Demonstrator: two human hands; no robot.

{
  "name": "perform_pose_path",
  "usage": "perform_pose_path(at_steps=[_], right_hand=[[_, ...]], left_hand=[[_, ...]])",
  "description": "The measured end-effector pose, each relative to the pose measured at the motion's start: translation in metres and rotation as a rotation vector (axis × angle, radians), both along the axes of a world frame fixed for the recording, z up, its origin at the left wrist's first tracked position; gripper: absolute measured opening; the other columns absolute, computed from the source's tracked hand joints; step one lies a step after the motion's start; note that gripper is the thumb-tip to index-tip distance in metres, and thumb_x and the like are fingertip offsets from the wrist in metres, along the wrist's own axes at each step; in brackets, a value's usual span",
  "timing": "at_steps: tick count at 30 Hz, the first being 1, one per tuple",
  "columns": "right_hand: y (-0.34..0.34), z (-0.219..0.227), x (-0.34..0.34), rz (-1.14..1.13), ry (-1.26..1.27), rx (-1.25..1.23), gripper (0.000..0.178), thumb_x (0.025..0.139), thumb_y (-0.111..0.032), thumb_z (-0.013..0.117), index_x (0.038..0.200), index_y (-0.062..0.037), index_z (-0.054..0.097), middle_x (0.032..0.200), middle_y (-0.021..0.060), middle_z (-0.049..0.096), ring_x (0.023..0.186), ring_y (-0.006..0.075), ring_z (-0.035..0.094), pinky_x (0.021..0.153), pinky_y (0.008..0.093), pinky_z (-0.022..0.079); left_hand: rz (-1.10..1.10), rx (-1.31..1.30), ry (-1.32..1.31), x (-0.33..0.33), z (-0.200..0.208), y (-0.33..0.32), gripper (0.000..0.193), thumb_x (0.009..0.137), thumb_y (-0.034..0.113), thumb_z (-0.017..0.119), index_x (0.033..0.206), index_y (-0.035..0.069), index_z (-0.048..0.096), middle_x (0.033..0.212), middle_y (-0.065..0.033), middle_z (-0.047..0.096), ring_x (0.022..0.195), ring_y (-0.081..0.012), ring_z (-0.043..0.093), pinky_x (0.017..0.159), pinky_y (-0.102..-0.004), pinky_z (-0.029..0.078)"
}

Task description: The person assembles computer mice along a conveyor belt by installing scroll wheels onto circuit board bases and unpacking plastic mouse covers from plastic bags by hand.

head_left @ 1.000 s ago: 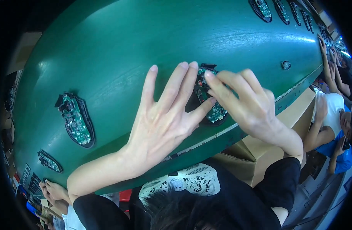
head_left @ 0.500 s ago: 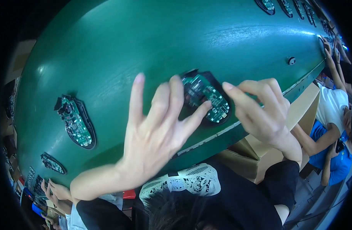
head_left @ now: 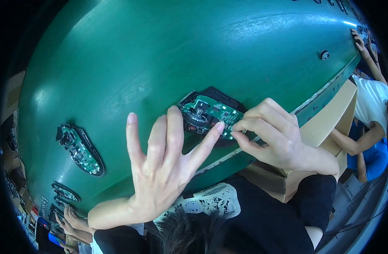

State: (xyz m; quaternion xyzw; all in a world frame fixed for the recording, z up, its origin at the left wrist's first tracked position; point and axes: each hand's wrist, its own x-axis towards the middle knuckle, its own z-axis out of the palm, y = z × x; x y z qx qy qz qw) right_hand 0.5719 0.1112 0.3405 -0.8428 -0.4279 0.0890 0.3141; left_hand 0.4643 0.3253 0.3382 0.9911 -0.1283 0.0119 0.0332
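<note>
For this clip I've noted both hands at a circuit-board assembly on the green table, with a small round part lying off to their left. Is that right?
Only the side is wrong: the head view shows the small round part to the right of the left hand and the right hand. Both are indeed at a circuit-board assembly on the green table.

Shows circuit board (head_left: 217, 111) on green table (head_left: 126, 63)
Puts left hand (head_left: 162, 165) to its left, right hand (head_left: 274, 136) to its right; shows another board (head_left: 80, 150) well left of it.
</note>
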Motion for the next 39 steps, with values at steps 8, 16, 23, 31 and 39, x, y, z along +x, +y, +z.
perform_pose_path(at_steps=[8,16,23,31,39], right_hand=[[0.005,0.009,-0.006,-0.037,-0.049,-0.086,0.024,0.065,-0.001,0.08,0.082,-0.007,0.065,0.081,0.003,0.06,0.069,0.0176,0.059,0.046,0.0307,0.046],[0.006,0.01,-0.009,-0.066,-0.093,-0.096,0.024,0.067,-0.003,0.081,0.085,-0.0068,0.065,0.082,0.0024,0.06,0.066,0.0171,0.059,0.046,0.0303,0.046],[0.006,0.01,-0.009,-0.05,-0.084,-0.081,0.021,0.07,-0.001,0.079,0.084,-0.0058,0.065,0.081,0.0029,0.06,0.065,0.0168,0.06,0.048,0.0306,0.047],[0.011,0.015,-0.009,-0.002,-0.126,-0.11,0.018,0.071,-0.002,0.078,0.085,-0.0045,0.066,0.08,0.0031,0.058,0.065,0.016,0.06,0.049,0.0307,0.048],[0.001,0.017,-0.009,-0.031,-0.121,-0.142,0.019,0.072,-0.005,0.079,0.088,-0.0072,0.069,0.084,0.0021,0.063,0.064,0.0145,0.059,0.047,0.0286,0.048]], left_hand=[[-0.007,-0.009,0.02,0.001,0.0,0.0,0.068,0.078,0.02,0.073,0.137,0.049,0.056,0.125,-0.0138,0.054,0.108,-0.0256,0.054,0.114,-0.0603,0.032],[-0.019,-0.016,-0.021,0.002,-0.002,0.002,0.07,0.077,0.019,0.071,0.138,0.049,0.056,0.124,-0.0132,0.054,0.106,-0.0254,0.055,0.113,-0.0607,0.033],[-0.049,-0.008,-0.042,0.004,-0.004,0.002,0.07,0.077,0.018,0.07,0.138,0.047,0.056,0.124,-0.0136,0.054,0.109,-0.0263,0.054,0.113,-0.0607,0.032],[-0.043,-0.028,-0.028,0.002,0.001,0.004,0.072,0.074,0.018,0.071,0.138,0.046,0.057,0.124,-0.0141,0.052,0.11,-0.0272,0.053,0.114,-0.0606,0.032],[-0.052,-0.028,-0.043,0.003,-0.003,0.004,0.072,0.074,0.019,0.072,0.138,0.046,0.057,0.123,-0.0143,0.052,0.109,-0.0273,0.053,0.114,-0.0608,0.031]])
